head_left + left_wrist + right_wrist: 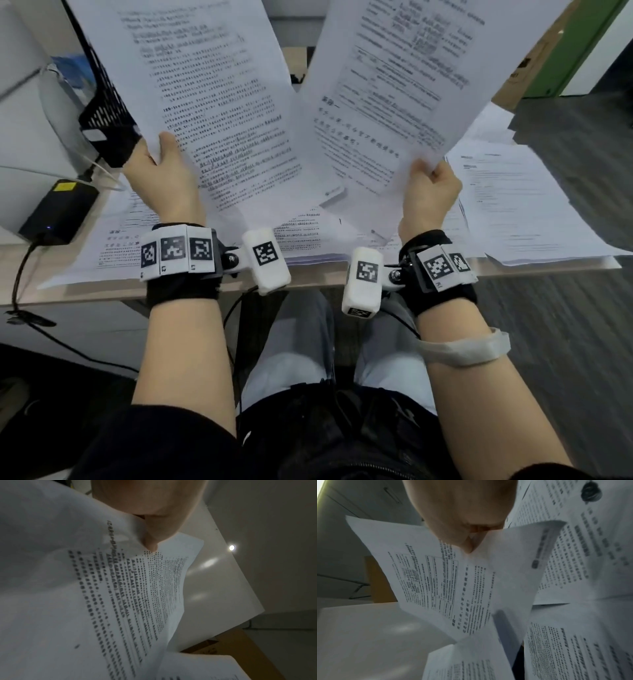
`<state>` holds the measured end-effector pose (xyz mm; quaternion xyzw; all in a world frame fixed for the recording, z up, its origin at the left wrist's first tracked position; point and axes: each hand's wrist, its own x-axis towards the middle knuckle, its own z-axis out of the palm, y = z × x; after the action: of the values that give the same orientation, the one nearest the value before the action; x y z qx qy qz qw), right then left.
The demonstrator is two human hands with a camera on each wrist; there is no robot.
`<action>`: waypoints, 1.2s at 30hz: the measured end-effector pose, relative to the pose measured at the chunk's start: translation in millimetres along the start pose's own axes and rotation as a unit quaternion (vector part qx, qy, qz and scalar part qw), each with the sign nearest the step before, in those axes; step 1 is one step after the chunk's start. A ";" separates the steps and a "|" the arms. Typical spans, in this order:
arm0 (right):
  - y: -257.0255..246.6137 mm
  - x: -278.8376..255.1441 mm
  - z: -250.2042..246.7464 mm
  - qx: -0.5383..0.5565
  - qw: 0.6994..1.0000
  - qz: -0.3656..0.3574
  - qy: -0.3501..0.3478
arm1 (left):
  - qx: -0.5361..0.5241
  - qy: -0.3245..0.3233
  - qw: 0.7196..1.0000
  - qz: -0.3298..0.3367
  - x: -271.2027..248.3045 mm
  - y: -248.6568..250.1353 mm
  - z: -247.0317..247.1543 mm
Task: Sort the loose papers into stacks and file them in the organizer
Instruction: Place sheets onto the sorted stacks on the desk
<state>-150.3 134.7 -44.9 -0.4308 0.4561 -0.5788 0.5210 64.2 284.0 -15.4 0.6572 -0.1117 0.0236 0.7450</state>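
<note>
My left hand [164, 171] pinches the lower left edge of a printed sheet [205, 89], thumb on its face, and holds it raised over the desk. In the left wrist view that left sheet [120, 595] fills the frame below my thumb [150, 539]. My right hand [431, 188] grips the bottom corner of a second printed sheet [394, 85], also lifted and tilted right. The right wrist view shows this right sheet [447, 581] creased at my right hand's fingers [469, 543]. Loose printed papers [513, 205] lie spread across the desk. A black mesh organizer [106, 113] stands at the back left, partly hidden by the left sheet.
A black power adapter [58, 212] with a cable sits at the desk's left end. A white wall or partition [24, 102] rises on the left. The wooden desk edge [102, 294] runs in front of me. A brown cardboard box [534, 68] stands at the back right.
</note>
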 end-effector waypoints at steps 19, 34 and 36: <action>-11.9 11.8 -14.8 -0.048 0.976 -0.162 0.135 | 0.301 -0.205 0.924 -0.112 1.5 -42.2 37.9; -2.5 9.5 -11.1 -0.063 0.978 -0.157 0.125 | 0.361 -0.200 0.897 -0.156 5.5 -61.0 37.8; -3.1 8.3 -11.0 -0.061 0.977 -0.163 0.124 | 0.353 -0.192 0.901 -0.162 3.4 -62.3 37.3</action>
<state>-162.4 127.4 -44.0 -0.4551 0.4750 -0.6762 0.3317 73.8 238.5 -71.2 0.8778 -0.1286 -0.1863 0.4221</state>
